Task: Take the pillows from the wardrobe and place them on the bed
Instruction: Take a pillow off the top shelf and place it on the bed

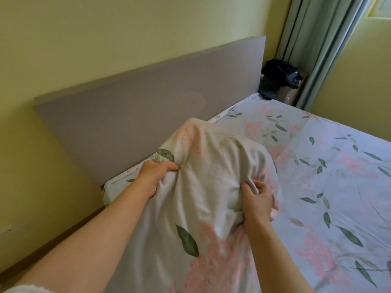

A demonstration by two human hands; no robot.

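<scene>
Near the headboard [148,102], at the bed's [317,166] left corner, both hands clutch a floral pillow [211,176] — left hand [155,174] and right hand [257,201] bunching fabric — with open sheet stretching rightward.

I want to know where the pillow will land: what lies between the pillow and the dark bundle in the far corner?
In the head view, only bare floral sheet lies between the pillow and the dark bundle; the headboard runs alongside.
</scene>
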